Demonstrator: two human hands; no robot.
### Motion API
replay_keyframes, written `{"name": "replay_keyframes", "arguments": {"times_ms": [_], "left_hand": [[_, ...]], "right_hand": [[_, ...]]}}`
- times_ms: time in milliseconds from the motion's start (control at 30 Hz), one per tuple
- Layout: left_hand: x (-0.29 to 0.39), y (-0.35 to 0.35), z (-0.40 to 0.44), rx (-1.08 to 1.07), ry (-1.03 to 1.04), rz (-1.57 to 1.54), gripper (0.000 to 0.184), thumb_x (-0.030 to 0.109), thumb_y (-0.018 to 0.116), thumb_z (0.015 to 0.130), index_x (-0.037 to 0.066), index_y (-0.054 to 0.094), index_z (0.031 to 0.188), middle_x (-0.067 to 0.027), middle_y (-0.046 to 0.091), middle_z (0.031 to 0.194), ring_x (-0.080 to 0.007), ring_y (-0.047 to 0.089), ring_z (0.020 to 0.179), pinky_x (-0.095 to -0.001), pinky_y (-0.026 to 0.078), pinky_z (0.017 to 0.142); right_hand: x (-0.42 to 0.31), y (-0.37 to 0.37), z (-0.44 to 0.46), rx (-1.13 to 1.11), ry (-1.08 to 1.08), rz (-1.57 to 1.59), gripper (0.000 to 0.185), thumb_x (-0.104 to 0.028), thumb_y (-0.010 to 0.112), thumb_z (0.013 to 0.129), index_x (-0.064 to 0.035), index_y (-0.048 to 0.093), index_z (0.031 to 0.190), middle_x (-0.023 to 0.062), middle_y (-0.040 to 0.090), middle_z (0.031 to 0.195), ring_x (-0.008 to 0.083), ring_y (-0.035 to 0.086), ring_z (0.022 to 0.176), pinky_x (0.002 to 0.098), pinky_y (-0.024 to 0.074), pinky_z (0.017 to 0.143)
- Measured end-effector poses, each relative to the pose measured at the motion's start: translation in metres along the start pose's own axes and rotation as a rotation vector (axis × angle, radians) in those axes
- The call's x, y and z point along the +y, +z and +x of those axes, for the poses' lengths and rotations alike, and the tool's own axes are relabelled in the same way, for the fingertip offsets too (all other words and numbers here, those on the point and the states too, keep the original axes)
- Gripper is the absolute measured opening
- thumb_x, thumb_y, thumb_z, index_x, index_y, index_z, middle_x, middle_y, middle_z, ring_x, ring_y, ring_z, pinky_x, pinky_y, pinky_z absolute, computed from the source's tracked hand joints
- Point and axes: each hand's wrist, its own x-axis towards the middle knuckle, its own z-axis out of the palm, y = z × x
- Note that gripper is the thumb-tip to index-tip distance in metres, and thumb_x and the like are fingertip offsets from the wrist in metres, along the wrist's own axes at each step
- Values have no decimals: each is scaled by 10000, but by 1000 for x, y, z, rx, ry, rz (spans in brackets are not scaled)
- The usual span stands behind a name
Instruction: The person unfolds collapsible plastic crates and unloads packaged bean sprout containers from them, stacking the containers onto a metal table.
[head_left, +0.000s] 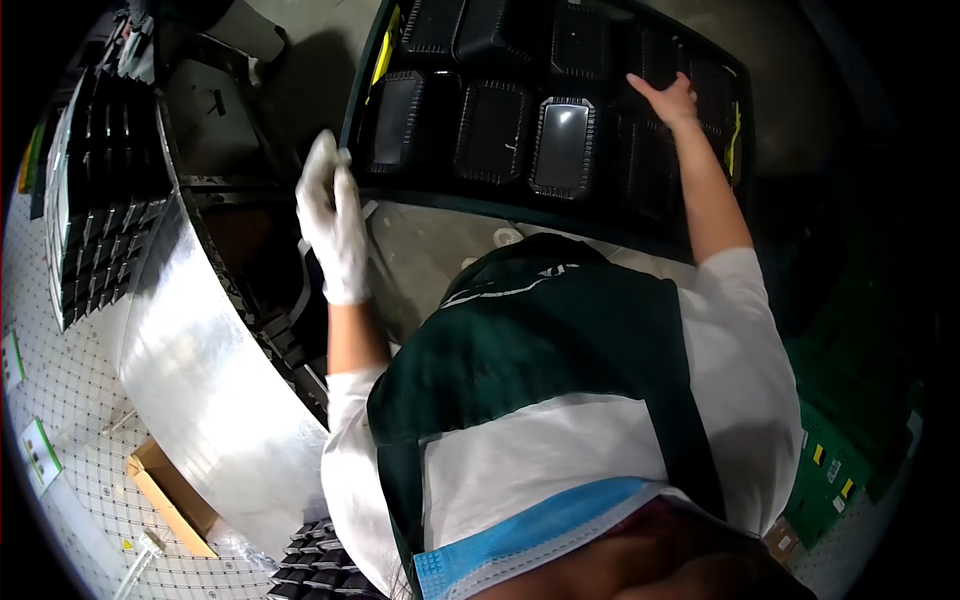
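Observation:
A dark crate point(520, 212) at the top holds several black plastic trays, one with a bright reflection point(563, 148). My left hand point(332, 215), in a white glove, is raised beside the crate's left corner. Its fingers are close together, and whatever they may hold is too small to name. Bare, my right hand point(668, 100) reaches over the trays on the crate's right side, thumb and fingers spread apart, holding nothing that shows.
A shiny metal table point(215, 390) curves along the left, with stacks of black trays point(110, 200) at its far end. More black trays point(320, 565) and a cardboard box point(172, 495) are lower left. Green crates point(825, 465) stand at the right.

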Motion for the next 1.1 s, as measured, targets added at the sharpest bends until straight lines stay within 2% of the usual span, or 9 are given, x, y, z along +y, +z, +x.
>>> {"name": "replay_keyframes", "arguments": {"times_ms": [133, 200, 267, 400, 533, 600, 700, 900, 1100], "left_hand": [[-7, -8, -78, 43, -163, -196, 278, 100, 475, 858, -14, 494, 1110, -108, 575, 1013, -136, 547, 886, -228, 417, 792], [2, -9, -92, 100, -309, -310, 271, 36, 462, 839, -3, 491, 1106, -106, 561, 1038, -175, 514, 979, -323, 360, 911], [30, 3, -83, 41, -307, -275, 285, 97, 461, 853, -6, 482, 1117, -111, 542, 1080, -179, 514, 977, -301, 377, 886], [75, 66, -48, -550, -298, -500, 357, 281, 469, 864, -14, 506, 1061, -115, 535, 1069, -186, 551, 905, -259, 418, 788], [70, 83, -46, -376, -710, -524, 296, 241, 567, 810, -37, 555, 911, -91, 585, 775, -166, 556, 700, -258, 421, 657], [50, 70, -50, -253, -663, -587, 196, 161, 596, 789, -28, 552, 761, -80, 580, 675, -147, 532, 599, -244, 413, 591], [34, 49, -64, -150, -646, -597, 174, 108, 569, 794, -27, 521, 697, -115, 566, 636, -193, 556, 591, -263, 420, 569], [29, 30, -95, 115, -671, -756, 203, 126, 529, 805, -50, 567, 711, -113, 592, 645, -162, 571, 595, -239, 433, 565], [48, 36, -118, 249, -879, -394, 202, 182, 594, 761, -4, 598, 840, -70, 596, 727, -118, 536, 628, -242, 429, 590]], "right_hand": [[7, -2, 26, 64, -80, 35, 1036, -516, 693, 526, -25, 211, 1300, 239, 340, 1256, 346, 362, 1154, 411, 366, 917], [16, -43, 11, 5, -89, 554, 833, -420, 673, 609, 29, 337, 1226, 192, 460, 1165, 288, 474, 1053, 366, 402, 872], [14, -90, -27, -626, -30, 1416, 488, -302, 500, 787, -18, 434, 1178, 137, 476, 1169, 268, 467, 1065, 378, 404, 869], [-9, -54, -67, -1157, -451, 1888, 433, -299, 365, 880, -9, 420, 1197, 127, 472, 1193, 237, 434, 1122, 379, 363, 928], [-61, -15, -135, -783, -613, 1053, 350, -214, 410, 882, -9, 464, 1161, 129, 530, 1116, 217, 473, 1074, 329, 390, 902], [-57, 12, -77, -1092, -399, 1232, 312, -202, 504, 843, 4, 518, 1078, 113, 582, 1007, 202, 518, 994, 278, 417, 856], [-95, 38, -22, -61, -514, 484, 761, -413, 705, 625, 49, 402, 1149, 217, 454, 1143, 272, 473, 1042, 314, 394, 871], [-171, 95, -19, -94, -470, 81, 1234, -709, 645, 429, 35, 150, 1281, 302, 257, 1272, 459, 205, 1192, 492, 232, 969], [-157, 105, 40, 117, -483, -195, 947, -688, 615, 506, -34, 439, 1168, 203, 444, 1186, 379, 426, 1086, 505, 297, 937]]}}
